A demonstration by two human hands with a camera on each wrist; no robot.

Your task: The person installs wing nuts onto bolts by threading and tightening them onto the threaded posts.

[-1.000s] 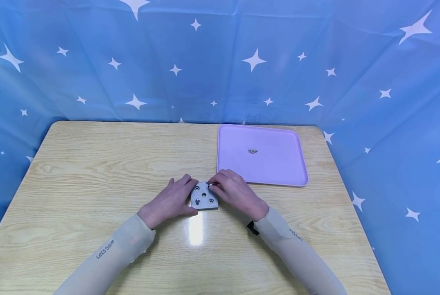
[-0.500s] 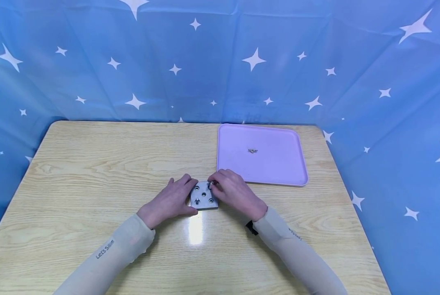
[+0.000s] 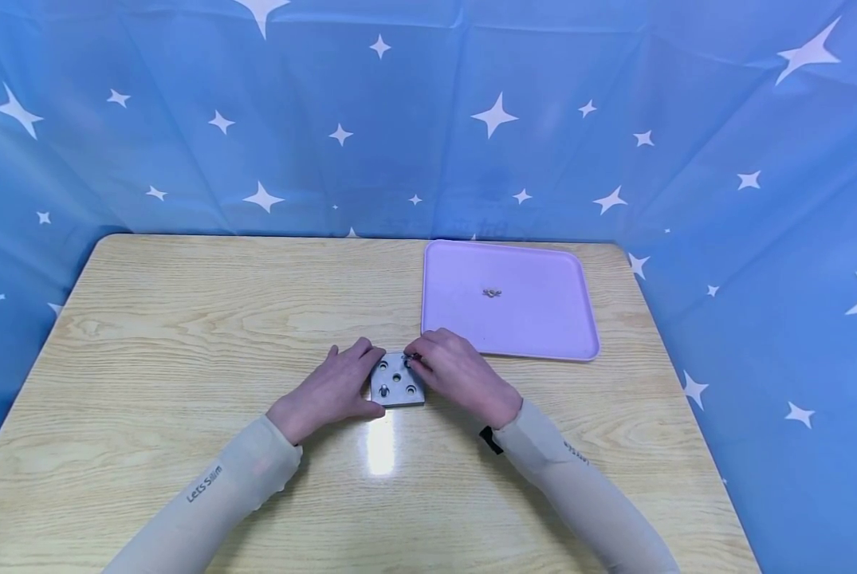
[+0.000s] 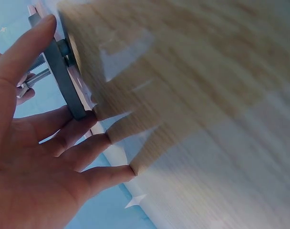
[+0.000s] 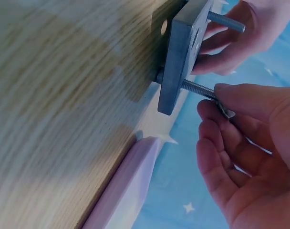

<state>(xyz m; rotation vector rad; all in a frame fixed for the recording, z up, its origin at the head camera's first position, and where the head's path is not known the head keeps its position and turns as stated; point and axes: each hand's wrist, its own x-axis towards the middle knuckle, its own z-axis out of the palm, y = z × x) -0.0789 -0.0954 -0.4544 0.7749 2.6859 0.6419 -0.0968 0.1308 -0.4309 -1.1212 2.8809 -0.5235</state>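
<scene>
A grey metal plate (image 3: 397,381) with several holes lies in front of the person, raised slightly off the table on bolt heads beneath it. My left hand (image 3: 333,391) grips it, thumb at the near edge and fingers at the far left. A threaded bolt (image 5: 226,21) stands up from the plate's near left corner. Through the far right corner rises a second bolt (image 5: 197,88). My right hand (image 3: 457,375) pinches a small wing nut (image 5: 225,110) at the top of this second bolt, between thumb and index finger. The left wrist view also shows the plate's edge (image 4: 64,78).
Behind the right hand, a purple tray (image 3: 543,335) sits at the back right of the wooden table (image 3: 220,303). Small metal pieces (image 3: 492,293) lie in a cluster on it. A blue star-patterned cloth (image 3: 399,119) hangs behind and beside the table.
The right fingertips shift slightly around the wing nut, which shows at a different angle between them. The left hand and the plate stay in place.
</scene>
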